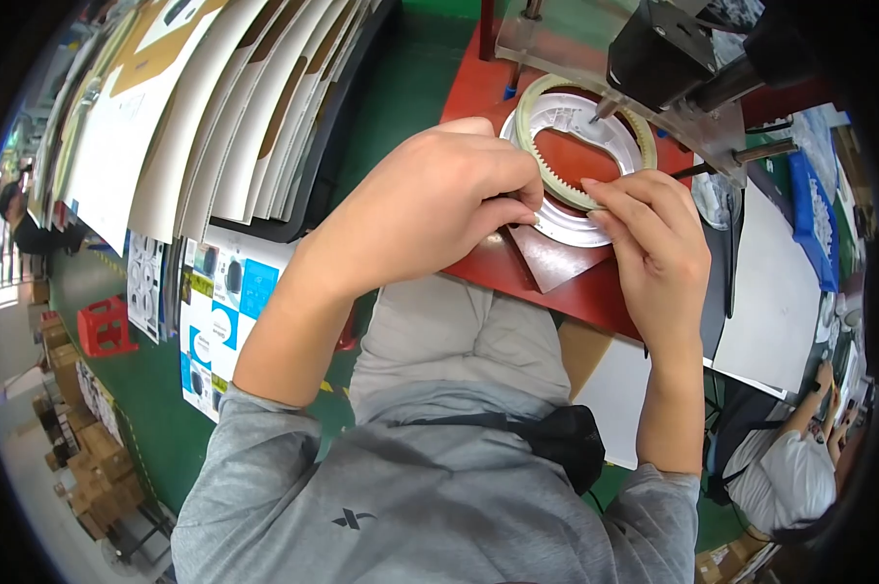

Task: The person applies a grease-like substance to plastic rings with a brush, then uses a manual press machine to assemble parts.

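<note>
A cream toothed ring lies tilted over a white round plastic housing on the red machine plate. My right hand pinches the near edge of the ring between thumb and fingertips. At the left rim of both parts, my left hand is closed, thumb against bent index finger; what it holds, if anything, is too small to make out. A metal plate with a pointed corner sits under the near side of the housing.
Above the ring hang a clear plate, a black motor block and metal rods. Upright cardboard sheets crowd the left. A blue bin stands at right. Another person sits lower right. A red stool is on the floor.
</note>
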Motion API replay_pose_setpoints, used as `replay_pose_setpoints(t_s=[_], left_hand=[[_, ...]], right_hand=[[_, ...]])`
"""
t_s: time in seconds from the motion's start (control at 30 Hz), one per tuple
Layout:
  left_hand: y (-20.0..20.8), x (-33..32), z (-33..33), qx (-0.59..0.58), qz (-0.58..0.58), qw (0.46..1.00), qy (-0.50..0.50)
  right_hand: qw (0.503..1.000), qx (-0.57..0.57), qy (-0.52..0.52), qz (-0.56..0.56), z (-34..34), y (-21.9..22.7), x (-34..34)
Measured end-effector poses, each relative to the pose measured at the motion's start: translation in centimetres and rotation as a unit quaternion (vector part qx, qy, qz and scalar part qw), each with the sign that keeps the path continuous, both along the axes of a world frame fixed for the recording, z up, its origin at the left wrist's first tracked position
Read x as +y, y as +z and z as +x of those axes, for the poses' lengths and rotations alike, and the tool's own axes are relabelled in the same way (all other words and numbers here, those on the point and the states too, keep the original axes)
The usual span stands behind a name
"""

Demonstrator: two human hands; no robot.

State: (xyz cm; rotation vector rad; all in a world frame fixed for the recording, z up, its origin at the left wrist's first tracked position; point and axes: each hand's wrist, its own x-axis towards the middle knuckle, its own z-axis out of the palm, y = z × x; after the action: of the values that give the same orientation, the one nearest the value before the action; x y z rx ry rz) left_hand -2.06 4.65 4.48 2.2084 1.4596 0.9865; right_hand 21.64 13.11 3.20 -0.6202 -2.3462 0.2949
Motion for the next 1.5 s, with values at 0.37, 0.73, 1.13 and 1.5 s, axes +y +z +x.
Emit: replay_pose_setpoints(t_s=[0.37,0.73,1.13,1.5], left_hand=[[-0.9,-0.8,-0.2,0.064,0.08,0.995,-0.008],[-2.6,-3.1,1.7,0.053,0.131,0.986,0.091],[-3.2,-4.3,1.5,0.037,0.094,0.991,0.083],[-4.5,-4.9,2.1,-0.062,0.089,0.987,0.119]], right_hand=[[1.0,-0.027,-0.007,-0.014,0.0,0.4,0.0],[0.999,-0.04,0.001,-0.012,0.0,0.6,0.1],[0.998,-0.051,-0.014,0.027,0.0,0.7,-0.4],[0.993,-0.062,-0.067,0.07,-1.2,0.4,-3.4]])
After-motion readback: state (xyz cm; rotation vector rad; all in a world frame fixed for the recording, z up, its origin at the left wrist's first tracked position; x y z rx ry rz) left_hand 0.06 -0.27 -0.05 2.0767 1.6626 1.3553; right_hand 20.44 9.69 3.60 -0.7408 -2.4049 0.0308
